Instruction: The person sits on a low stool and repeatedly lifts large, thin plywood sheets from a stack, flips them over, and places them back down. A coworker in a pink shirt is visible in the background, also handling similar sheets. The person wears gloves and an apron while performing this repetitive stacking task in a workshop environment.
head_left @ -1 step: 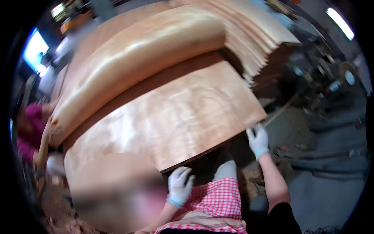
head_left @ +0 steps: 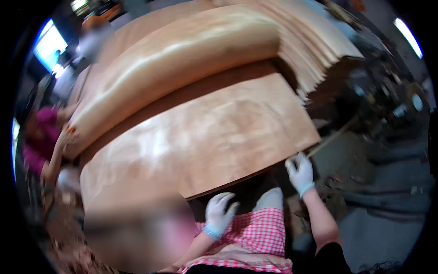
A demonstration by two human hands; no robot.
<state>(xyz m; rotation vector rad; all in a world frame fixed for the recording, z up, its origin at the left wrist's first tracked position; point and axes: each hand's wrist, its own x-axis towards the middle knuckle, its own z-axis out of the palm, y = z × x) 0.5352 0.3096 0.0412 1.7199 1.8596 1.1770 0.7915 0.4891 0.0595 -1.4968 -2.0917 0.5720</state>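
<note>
A broad, thin sheet of light wood veneer (head_left: pixel 219 137) lies flat in front of me. My right hand (head_left: pixel 300 173), in a white glove, is just off the sheet's near edge by its right corner, fingers parted and holding nothing that I can see. Nearer my body, my left hand (head_left: pixel 221 212), also gloved, hovers below the near edge with its fingers loosely curved and apart. Across the sheet's far side, another veneer sheet (head_left: pixel 182 66) is folded over in a long, thick curve. A co-worker's hand (head_left: pixel 69 139) rests on its left end.
At the left stands a person in a magenta top (head_left: pixel 39 146). Layered veneer sheets (head_left: pixel 315 39) with uneven ends are piled at the back right. A thin strip (head_left: pixel 335 134) slants away beyond the right corner. A blurred round patch hides the lower left.
The whole view has shifted slightly. Against the sheet, my right hand has drawn a little back from the near edge toward me. My left hand's fingers have spread slightly.
</note>
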